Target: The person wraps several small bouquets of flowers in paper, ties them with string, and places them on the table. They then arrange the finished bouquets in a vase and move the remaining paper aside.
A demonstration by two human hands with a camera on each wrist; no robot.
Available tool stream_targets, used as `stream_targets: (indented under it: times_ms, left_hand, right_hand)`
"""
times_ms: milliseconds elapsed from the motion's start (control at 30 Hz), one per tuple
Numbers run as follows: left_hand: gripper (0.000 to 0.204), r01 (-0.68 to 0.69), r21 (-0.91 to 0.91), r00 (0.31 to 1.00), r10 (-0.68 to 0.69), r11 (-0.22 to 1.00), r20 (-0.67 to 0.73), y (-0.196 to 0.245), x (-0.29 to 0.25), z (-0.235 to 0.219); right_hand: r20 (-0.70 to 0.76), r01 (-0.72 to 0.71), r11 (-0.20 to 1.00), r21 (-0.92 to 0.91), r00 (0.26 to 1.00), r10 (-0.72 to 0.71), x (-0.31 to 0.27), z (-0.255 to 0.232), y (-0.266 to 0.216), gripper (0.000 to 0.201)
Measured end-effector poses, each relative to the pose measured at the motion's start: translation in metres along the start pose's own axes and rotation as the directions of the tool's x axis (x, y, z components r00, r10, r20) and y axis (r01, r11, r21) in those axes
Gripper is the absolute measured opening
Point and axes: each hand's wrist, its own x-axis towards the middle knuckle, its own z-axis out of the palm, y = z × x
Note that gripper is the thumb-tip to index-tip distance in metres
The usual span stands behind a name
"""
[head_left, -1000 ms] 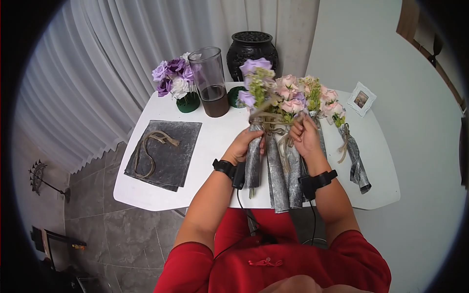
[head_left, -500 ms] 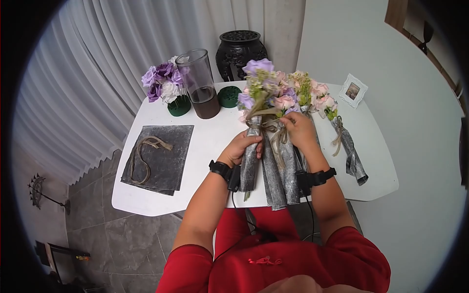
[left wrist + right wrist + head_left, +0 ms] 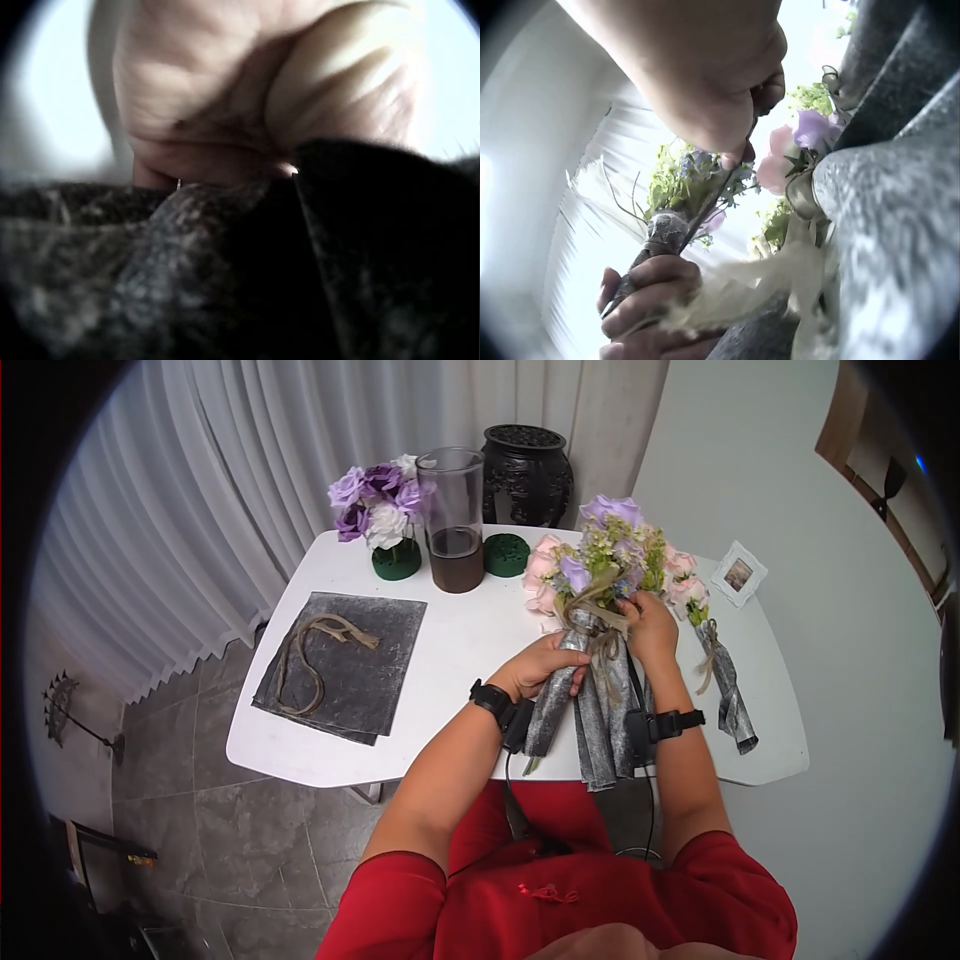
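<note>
In the head view my left hand (image 3: 545,665) grips a small bouquet by its grey wrapping (image 3: 552,710), fingers curled round it. The bouquet's flowers (image 3: 612,512) are lilac roses with green sprigs, leaning to the right. A beige ribbon (image 3: 588,598) is tied round its neck. Close to the ribbon, my right hand (image 3: 652,628) has its fingers bent. The right wrist view shows those fingertips pinching a thin dark strip (image 3: 711,201) that runs down to the bouquet's neck. Grey wrapping (image 3: 195,255) fills the lower left wrist view, below my left palm (image 3: 202,67).
Other wrapped bouquets (image 3: 605,740) lie behind and beside my hands; another (image 3: 732,695) is at the right. Left are grey sheets (image 3: 375,670) with a beige ribbon (image 3: 318,680). Behind stand a glass vase (image 3: 455,520), purple and white roses (image 3: 380,500), green foam (image 3: 506,555) and a photo frame (image 3: 740,573).
The held bouquet has moved right across the table and its flowers now lean right, over the others. My right hand stays near its ribbon. The head view has shifted slightly.
</note>
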Motion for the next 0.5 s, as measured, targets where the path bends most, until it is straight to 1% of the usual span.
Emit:
stream_targets:
  times_ms: [67,100,133,200,233,267,300,333,367,400,433,467,500]
  left_hand:
    - [0.015,-0.006,0.011,1.000,0.007,1.000,-0.012,0.002,-0.005,0.002]
    - [0.015,-0.003,0.000,1.000,0.003,1.000,0.017,0.002,-0.005,0.003]
    - [0.015,0.000,-0.011,0.999,0.001,1.000,0.052,0.001,-0.004,0.004]
    - [0.016,0.008,-0.033,0.997,-0.005,0.999,0.079,0.000,-0.002,0.002]
    - [0.014,0.004,-0.043,0.997,-0.001,0.999,0.077,0.001,-0.002,0.003]
    - [0.012,-0.001,-0.050,0.997,0.005,0.999,0.073,0.002,-0.001,0.004]
    - [0.012,-0.009,-0.050,0.997,0.013,0.999,0.074,0.004,-0.002,0.004]
    - [0.013,-0.011,-0.047,0.994,0.016,0.999,0.111,0.006,-0.006,0.005]
    - [0.013,-0.012,-0.044,0.989,0.018,0.999,0.145,0.007,-0.008,0.005]
    - [0.013,-0.015,-0.043,0.990,0.021,0.999,0.141,0.007,-0.010,0.005]
    - [0.014,-0.025,-0.018,0.981,0.028,1.000,0.192,0.007,-0.012,0.005]
    - [0.016,-0.035,0.006,0.970,0.032,0.999,0.241,0.007,-0.015,0.004]
    - [0.016,-0.035,0.008,0.971,0.032,0.999,0.236,0.008,-0.015,0.003]
  right_hand:
    - [0.045,0.211,0.970,-0.119,0.977,-0.207,0.016,0.003,0.006,0.017]
    - [0.104,0.311,0.950,-0.034,0.946,-0.306,0.027,0.005,0.012,0.018]
    - [0.109,0.310,0.950,-0.042,0.946,-0.304,0.037,0.007,0.019,0.018]
    - [0.284,0.414,0.910,0.032,0.869,-0.405,0.055,0.007,0.029,0.017]
    - [0.411,0.271,0.962,-0.046,0.882,-0.229,0.059,0.002,0.018,0.020]
    - [0.412,0.281,0.958,-0.052,0.880,-0.236,0.065,0.008,0.024,0.020]
    - [0.389,0.391,0.920,0.005,0.847,-0.362,0.071,0.026,0.039,0.024]
    - [0.360,0.492,0.869,0.061,0.801,-0.479,0.077,0.051,0.063,0.029]
    - [0.284,0.488,0.866,0.111,0.819,-0.498,0.084,0.093,0.104,0.041]
    - [0.284,0.491,0.864,0.115,0.817,-0.502,0.079,0.088,0.087,0.041]
    - [0.475,0.436,0.900,-0.014,0.795,-0.378,0.068,0.075,0.054,0.045]
    - [0.631,0.396,0.905,-0.153,0.744,-0.220,0.061,0.066,0.031,0.050]
    - [0.599,0.367,0.916,-0.165,0.775,-0.202,0.063,0.063,0.028,0.051]
